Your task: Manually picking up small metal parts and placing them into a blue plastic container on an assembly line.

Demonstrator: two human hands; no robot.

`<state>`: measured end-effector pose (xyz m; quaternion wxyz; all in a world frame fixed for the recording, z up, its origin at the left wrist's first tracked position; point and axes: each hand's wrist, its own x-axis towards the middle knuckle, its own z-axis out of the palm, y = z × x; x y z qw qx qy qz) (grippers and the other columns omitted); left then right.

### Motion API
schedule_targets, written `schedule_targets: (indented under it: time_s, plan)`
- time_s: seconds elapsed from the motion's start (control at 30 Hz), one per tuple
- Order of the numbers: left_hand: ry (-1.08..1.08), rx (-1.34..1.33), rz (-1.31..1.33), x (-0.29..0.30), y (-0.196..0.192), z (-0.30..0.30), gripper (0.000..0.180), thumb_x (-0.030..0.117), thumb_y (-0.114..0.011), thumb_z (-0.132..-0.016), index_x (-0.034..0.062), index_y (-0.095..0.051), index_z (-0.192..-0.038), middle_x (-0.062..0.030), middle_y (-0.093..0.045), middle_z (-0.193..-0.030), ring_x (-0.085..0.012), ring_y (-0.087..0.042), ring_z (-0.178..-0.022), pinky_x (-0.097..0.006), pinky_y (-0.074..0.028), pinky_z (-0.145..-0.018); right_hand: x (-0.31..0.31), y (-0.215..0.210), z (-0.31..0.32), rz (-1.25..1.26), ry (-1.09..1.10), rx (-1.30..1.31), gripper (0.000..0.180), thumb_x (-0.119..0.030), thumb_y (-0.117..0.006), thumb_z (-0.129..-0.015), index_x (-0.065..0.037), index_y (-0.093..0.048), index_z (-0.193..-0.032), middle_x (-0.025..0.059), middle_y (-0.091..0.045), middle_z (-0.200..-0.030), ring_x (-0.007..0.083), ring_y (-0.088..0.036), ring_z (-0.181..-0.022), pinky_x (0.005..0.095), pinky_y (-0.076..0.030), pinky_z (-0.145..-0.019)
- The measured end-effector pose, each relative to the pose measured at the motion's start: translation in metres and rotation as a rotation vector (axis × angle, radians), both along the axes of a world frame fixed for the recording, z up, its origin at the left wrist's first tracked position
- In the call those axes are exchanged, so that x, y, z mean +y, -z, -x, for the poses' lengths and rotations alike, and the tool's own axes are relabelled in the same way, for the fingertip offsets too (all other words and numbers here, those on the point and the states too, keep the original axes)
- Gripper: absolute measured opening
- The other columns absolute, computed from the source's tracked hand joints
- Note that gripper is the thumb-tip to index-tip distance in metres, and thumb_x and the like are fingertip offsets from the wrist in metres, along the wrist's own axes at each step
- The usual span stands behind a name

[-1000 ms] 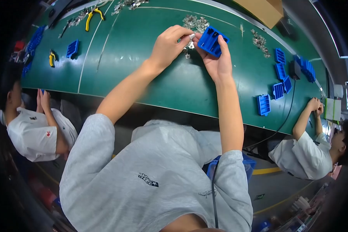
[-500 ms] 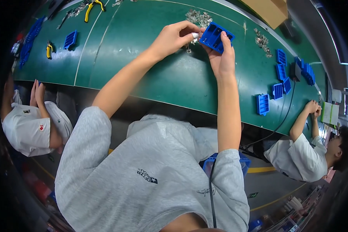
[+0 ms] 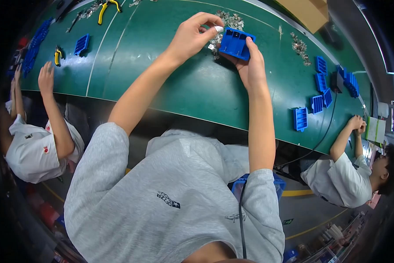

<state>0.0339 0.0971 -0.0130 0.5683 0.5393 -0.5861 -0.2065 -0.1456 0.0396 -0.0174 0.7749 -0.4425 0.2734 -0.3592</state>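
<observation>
My right hand (image 3: 249,63) grips a blue plastic case (image 3: 236,44) divided into narrow slots, its thumb along the right edge and the fingers underneath. The case is held tilted above the green table, its open side facing me. At its upper left corner is my left hand (image 3: 197,33), thumb and fingertips drawn together, with a white covering on one fingertip. Whatever those fingertips hold is too small or hidden to make out. Behind and beside the case lies a pile of small shiny metal pieces (image 3: 232,21), partly covered by it.
Several similar blue cases (image 3: 300,119) lie to the right, near a black cable (image 3: 330,127). Another metal heap (image 3: 300,47) is at the far right. To the left are a blue case (image 3: 81,44) and yellow-handled pliers (image 3: 58,56). Co-workers sit on both sides.
The blue case has turned and shifted slightly left in my right hand. My left hand has moved slightly up and left. The person at the left has raised a hand over the table.
</observation>
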Motion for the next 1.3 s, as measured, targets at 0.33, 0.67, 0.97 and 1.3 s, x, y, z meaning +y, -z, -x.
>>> schedule_targets:
  time_s: [0.33, 0.67, 0.97, 1.3]
  plan:
    - [-0.04, -0.063, 0.068, -0.003, 0.007, 0.005, 0.013, 0.009, -0.063, -0.085, 0.0062, -0.066, -0.098, -0.0035, -0.064, -0.095, -0.0144, -0.059, -0.081, -0.026, -0.046, -0.067, 0.002, 0.006, -0.003, 0.04, -0.039, -0.02, 0.044, -0.033, -0.045, -0.099, 0.006, -0.053, -0.117, 0.0163, -0.063, -0.106, 0.0261, -0.066, -0.094, 0.0426, -0.056, -0.082]
    - [-0.051, -0.111, 0.015, 0.0, 0.003, 0.005, 0.014, 0.008, -0.066, -0.086, 0.0038, -0.065, -0.099, -0.0022, -0.064, -0.098, -0.012, -0.06, -0.09, -0.025, -0.046, -0.074, 0.003, 0.005, -0.002, 0.04, -0.041, -0.014, 0.046, -0.033, -0.044, -0.099, 0.008, -0.051, -0.119, 0.018, -0.062, -0.107, 0.0278, -0.066, -0.095, 0.0436, -0.056, -0.084]
    - [-0.061, -0.16, 0.06, 0.0, 0.002, 0.004, 0.014, 0.007, -0.066, -0.086, 0.0026, -0.065, -0.099, -0.0033, -0.064, -0.099, -0.0124, -0.06, -0.089, -0.024, -0.046, -0.072, -0.002, 0.009, -0.004, 0.059, -0.017, -0.026, 0.045, -0.033, -0.044, -0.099, 0.007, -0.052, -0.117, 0.0174, -0.063, -0.105, 0.0263, -0.067, -0.093, 0.042, -0.057, -0.081]
    - [-0.072, -0.163, 0.044, -0.002, 0.002, 0.008, 0.014, 0.008, -0.065, -0.086, 0.0025, -0.065, -0.098, -0.0036, -0.064, -0.096, -0.0137, -0.061, -0.087, -0.025, -0.047, -0.071, 0.001, 0.009, -0.003, 0.094, -0.053, 0.007, 0.046, -0.033, -0.044, -0.099, 0.008, -0.051, -0.12, 0.018, -0.062, -0.109, 0.0277, -0.066, -0.097, 0.0431, -0.056, -0.085]
